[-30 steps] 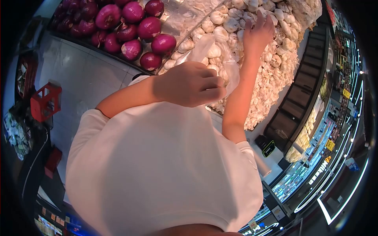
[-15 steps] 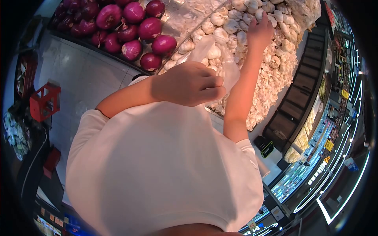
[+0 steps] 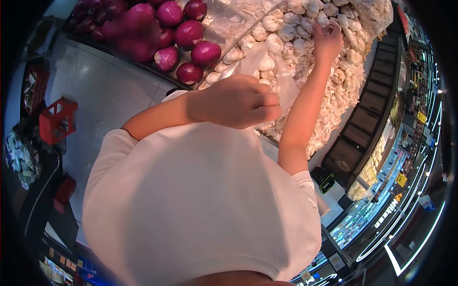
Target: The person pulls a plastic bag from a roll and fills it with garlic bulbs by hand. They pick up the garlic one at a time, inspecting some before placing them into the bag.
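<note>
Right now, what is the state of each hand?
Left hand: closed, holding the plastic bag.
Right hand: touching the garlic pile; grip cannot be told.

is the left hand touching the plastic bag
Touching. The head view shows the left hand clenched on the plastic bag, whose film runs out of the fist above the garlic pile.

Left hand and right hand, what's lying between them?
In the head view, the clear plastic bag gripped by the left hand lies there. Past it are loose garlic bulbs of the pile, up to the right hand.
</note>
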A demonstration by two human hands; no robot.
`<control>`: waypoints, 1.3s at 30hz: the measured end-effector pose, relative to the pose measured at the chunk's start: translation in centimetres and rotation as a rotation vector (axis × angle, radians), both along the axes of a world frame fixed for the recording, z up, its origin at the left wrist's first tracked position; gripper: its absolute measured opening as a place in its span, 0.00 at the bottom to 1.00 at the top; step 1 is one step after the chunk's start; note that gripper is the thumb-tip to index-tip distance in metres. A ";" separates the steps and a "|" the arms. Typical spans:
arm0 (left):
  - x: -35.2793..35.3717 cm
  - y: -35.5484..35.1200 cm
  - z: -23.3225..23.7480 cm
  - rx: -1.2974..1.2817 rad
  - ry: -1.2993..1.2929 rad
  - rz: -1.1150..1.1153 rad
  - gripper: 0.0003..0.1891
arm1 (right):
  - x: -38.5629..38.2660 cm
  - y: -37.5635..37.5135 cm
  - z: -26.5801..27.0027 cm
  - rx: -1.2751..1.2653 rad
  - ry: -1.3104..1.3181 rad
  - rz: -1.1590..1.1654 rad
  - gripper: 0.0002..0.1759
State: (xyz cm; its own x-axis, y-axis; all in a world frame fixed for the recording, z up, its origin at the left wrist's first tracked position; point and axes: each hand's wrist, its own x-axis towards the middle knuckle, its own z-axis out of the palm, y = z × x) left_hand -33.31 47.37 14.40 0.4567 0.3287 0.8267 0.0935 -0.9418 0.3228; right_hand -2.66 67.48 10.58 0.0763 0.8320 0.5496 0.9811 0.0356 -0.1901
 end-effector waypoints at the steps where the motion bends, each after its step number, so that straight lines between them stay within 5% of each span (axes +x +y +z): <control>1: -0.2 -0.1 0.3 -0.012 0.033 0.003 0.18 | 0.1 0.1 0.1 0.020 -0.009 0.012 0.37; 4: 0.1 -0.2 0.5 -0.021 0.022 -0.009 0.18 | -1.0 -1.5 1.0 0.111 -0.015 -0.044 0.34; 7: 0.5 -0.1 1.1 -0.008 -0.001 0.009 0.17 | -2.8 -4.1 2.6 0.170 0.729 0.070 0.27; 10: 1.0 0.3 1.6 0.002 -0.002 0.052 0.14 | -7.3 -10.1 7.1 -0.062 1.371 0.374 0.26; 13: 1.5 0.6 2.1 0.050 0.067 0.121 0.12 | -7.5 -15.4 6.3 -0.629 1.469 0.606 0.28; 17: 3.2 0.5 1.8 0.164 -0.045 0.211 0.12 | -7.9 -18.5 5.9 -1.152 1.474 0.716 0.17; 20: 3.0 0.4 1.7 0.201 -0.023 0.214 0.11 | -8.3 -18.7 5.7 -1.352 1.413 0.783 0.22; 23: 3.3 0.0 2.6 0.127 -0.076 0.156 0.14 | -8.7 -18.6 4.8 -1.296 1.209 1.075 0.14; 27: 3.3 -0.6 3.1 0.147 0.034 0.119 0.14 | -9.2 -20.1 5.9 -1.019 0.931 1.117 0.13; 32: 4.0 -1.4 3.3 0.181 0.060 0.115 0.12 | -8.5 -21.6 6.7 -0.934 0.455 0.953 0.11; 39: 4.5 -2.6 2.4 0.157 0.110 0.148 0.12 | -5.3 -24.3 6.5 -0.888 0.268 0.703 0.14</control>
